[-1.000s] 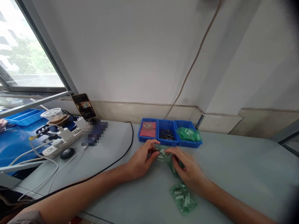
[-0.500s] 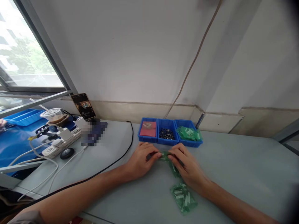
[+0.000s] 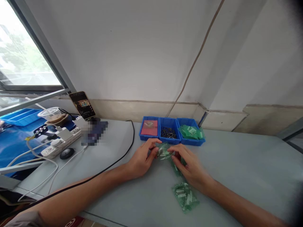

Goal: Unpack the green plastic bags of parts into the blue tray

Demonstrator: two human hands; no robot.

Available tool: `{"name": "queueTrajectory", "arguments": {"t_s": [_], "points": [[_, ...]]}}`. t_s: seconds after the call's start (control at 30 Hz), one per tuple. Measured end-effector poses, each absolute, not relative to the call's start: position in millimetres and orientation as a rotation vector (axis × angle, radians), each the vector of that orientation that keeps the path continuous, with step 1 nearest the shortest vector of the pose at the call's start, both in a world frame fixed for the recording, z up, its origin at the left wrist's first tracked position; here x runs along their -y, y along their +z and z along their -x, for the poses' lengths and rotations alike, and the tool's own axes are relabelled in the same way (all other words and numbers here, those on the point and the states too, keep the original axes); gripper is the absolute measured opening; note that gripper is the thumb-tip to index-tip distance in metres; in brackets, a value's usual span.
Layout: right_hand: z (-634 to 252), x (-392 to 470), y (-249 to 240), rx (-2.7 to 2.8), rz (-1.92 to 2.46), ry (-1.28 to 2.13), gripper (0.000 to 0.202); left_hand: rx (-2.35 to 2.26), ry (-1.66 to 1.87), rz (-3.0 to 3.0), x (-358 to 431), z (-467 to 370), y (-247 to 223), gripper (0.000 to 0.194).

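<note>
A small green see-through plastic bag (image 3: 163, 152) with pale and metallic pieces inside is between my two hands, just in front of the blue bins. My left hand (image 3: 143, 159) has its thumb and index finger at the bag's left edge. My right hand (image 3: 189, 164) is at the right edge with curled fingers, thumb below the index finger. Partly under my right hand lies a second green bag, mostly hidden. Nearer to me, a third green bag (image 3: 185, 197) rests on the grey table, with whitish cylinders and other pieces showing through.
Three blue bins stand by the wall: one with a red sheet (image 3: 149, 128), one with dark screws (image 3: 168, 132), one with green bags (image 3: 191, 131). A black cable (image 3: 119, 162) crosses to my left arm. Farther left are a phone (image 3: 82, 105), a power strip (image 3: 62, 145) and a mouse (image 3: 67, 153).
The bag between my hands has turned to show its broad face and contents. My fingers have spread a little from their tight pinch. The view has shifted slightly.
</note>
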State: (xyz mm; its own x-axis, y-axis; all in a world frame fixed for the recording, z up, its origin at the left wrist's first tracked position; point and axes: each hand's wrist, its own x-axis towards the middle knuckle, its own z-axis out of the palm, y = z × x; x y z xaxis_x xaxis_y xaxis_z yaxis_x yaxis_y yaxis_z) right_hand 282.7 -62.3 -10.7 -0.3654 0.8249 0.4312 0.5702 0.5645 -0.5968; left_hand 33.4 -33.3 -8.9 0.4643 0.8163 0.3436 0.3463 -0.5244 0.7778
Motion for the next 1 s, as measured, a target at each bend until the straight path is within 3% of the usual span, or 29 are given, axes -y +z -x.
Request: {"name": "queueTrajectory", "arguments": {"t_s": [0.27, 0.47, 0.8, 1.0], "points": [[-283.2, 58.2, -12.0, 2.020, 1.137, 0.500, 0.014, -0.838, 1.004, -2.261, 35.9, -34.8, 0.2, 0.030], [-283.6, 59.3, -14.3, 1.936, 1.263, 0.631, 0.018, -0.792, 1.011, -2.424, 34.9, -36.8, 2.6, 0.008], [-283.6, 65.5, -15.6, 2.008, 1.178, 0.579, 0.015, -0.890, 1.039, -2.255, 29.6, -36.3, -3.2, 0.029], [-285.7, 65.2, -12.7, 2.139, 0.981, 0.470, 0.024, -1.017, 0.989, -2.244, 29.2, -35.6, -5.7, 0.034]]}}
